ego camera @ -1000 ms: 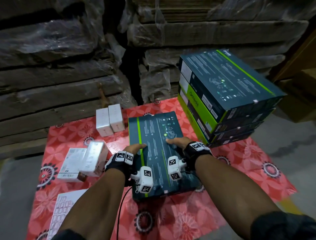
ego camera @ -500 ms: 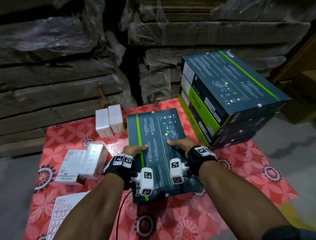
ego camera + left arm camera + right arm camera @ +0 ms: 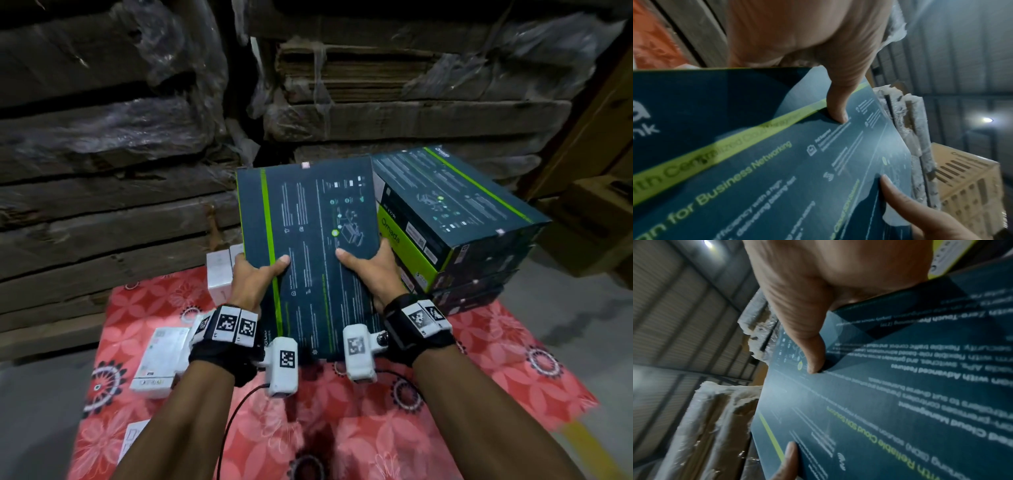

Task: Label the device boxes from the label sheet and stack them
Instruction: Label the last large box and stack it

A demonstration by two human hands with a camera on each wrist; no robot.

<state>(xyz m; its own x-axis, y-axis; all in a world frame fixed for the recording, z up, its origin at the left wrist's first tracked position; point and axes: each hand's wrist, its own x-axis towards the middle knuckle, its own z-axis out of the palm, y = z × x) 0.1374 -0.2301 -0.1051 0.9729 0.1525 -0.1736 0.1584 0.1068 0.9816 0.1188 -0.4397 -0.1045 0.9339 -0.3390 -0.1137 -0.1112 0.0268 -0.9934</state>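
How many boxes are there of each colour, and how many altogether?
Dark teal device boxes: 5 (the held box, plus 4 in the stack)
Small white boxes: 4 (2 at the back, 2 on the left, partly hidden)
Total: 9

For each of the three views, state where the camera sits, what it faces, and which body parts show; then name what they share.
Head: above, facing down at the dark device box, both hands and forearms, and the stack of boxes.
Left wrist: along the left hand; thumb on the box.
Right wrist: along the right hand; thumb on the box.
Shared: all show the held box.
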